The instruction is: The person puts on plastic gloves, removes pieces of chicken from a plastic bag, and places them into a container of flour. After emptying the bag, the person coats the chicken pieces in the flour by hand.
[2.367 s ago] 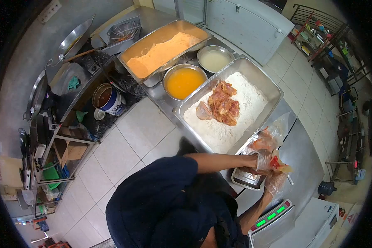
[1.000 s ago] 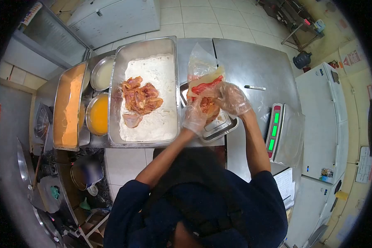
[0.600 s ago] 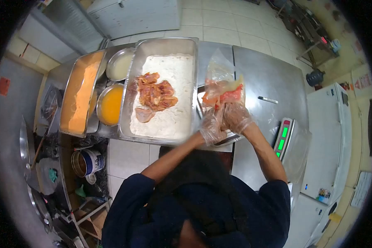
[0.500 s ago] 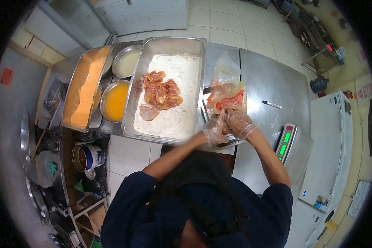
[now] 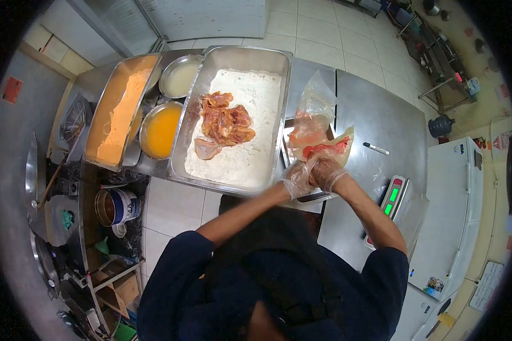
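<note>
My left hand (image 5: 297, 179) and my right hand (image 5: 326, 172), both in clear plastic gloves, are close together and closed on the lower part of a clear plastic bag (image 5: 317, 102). Red, wet residue shows along the bag's folded edge, just beyond my fingers; the fingertips are partly hidden. Beneath the bag and hands is a shallow steel tray (image 5: 286, 143), mostly covered. To the left stands a deep steel pan (image 5: 250, 59) with white flour (image 5: 233, 170) inside. Several pieces of raw, reddish marinated meat (image 5: 228, 122) lie in a cluster on the flour.
Left of the pan are a bowl of orange liquid (image 5: 162, 132), a bowl of cloudy liquid (image 5: 181, 79) and a long pan of orange powder (image 5: 116, 133). A marker (image 5: 375, 148) and a lit digital scale (image 5: 393, 196) are on the steel table (image 5: 375, 108) to the right.
My hands have shifted slightly together, and the bag's red-stained edge has swung to the right and spread out. The camera view has moved a little. The meat stays put.
</note>
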{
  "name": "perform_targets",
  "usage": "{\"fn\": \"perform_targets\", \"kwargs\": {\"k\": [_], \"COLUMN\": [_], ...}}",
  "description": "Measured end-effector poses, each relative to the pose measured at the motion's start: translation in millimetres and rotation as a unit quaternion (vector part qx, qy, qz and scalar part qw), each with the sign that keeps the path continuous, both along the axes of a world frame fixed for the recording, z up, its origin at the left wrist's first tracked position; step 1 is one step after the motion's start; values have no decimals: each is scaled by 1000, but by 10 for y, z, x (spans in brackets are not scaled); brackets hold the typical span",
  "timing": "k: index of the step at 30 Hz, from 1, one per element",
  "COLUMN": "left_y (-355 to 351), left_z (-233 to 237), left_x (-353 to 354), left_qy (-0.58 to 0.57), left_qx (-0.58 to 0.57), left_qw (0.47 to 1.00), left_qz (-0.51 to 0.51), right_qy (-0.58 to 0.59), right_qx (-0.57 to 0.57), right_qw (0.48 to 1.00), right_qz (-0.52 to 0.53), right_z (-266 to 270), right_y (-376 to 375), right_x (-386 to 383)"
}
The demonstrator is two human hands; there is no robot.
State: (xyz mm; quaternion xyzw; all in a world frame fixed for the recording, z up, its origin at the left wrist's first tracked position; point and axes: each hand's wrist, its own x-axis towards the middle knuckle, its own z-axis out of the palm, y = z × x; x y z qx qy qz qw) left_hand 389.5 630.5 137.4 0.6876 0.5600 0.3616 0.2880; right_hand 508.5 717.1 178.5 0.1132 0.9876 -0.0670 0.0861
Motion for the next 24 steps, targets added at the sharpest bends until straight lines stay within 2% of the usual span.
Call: {"fn": "perform_targets", "kwargs": {"k": [2, 3, 5, 6, 7, 9, 10, 11, 13, 17, 19, 20, 21, 23, 24], "left_y": [-12, 16, 68, -4, -25, -42, -50, -43, -18, 21, 4, 1, 9, 12, -2], "left_z": [143, 81, -127, 93, 182, 320, 429, 364, 265, 26, 140, 189, 200, 218, 216], "left_x": [-5, -3, 5, -51, -91, -111, -115, -113, -128, -78, -87, -97, -105, -125, -119], "left_qy": [-78, -79, -12, -13, -16, -12, -25, -32, -51, -51, -65, -63, -61, -103, -143], "left_qx": [20, 24, 120, 47, 53, 20, 17, 21, 62, 65, 72, 70, 69, 62, 49], "left_qw": [997, 996, 992, 998, 998, 999, 999, 999, 996, 995, 993, 994, 995, 992, 987], "left_qz": [21, 19, 36, 31, 29, 41, 33, 35, 36, 57, 62, 50, 37, 42, 44], "right_qy": [-48, -48, -158, -115, -118, -10, -71, -78, -29, -86, -16, -61, -64, 84, 82], "right_qx": [-7, -2, -69, -99, -93, -149, -142, -137, -174, -76, -82, -29, -27, 30, 31], "right_qw": [997, 997, 985, 988, 988, 989, 987, 987, 984, 993, 995, 996, 996, 994, 995], "right_qz": [66, 64, -17, 33, 30, 22, -18, -18, -15, -34, -63, -65, -62, -59, -56], "right_z": [-280, -202, 120, 296, 277, 272, 343, 366, 398, 494, 622, 510, 467, 404, 388], "right_y": [160, 196, 192, 226, 293, 400, 408, 414, 436, 381, 311, 363, 367, 358, 359], "right_x": [22, -39, -187, -160, -115, -26, -31, -24, -20, -26, 10, 42, 75, 152, 166]}}
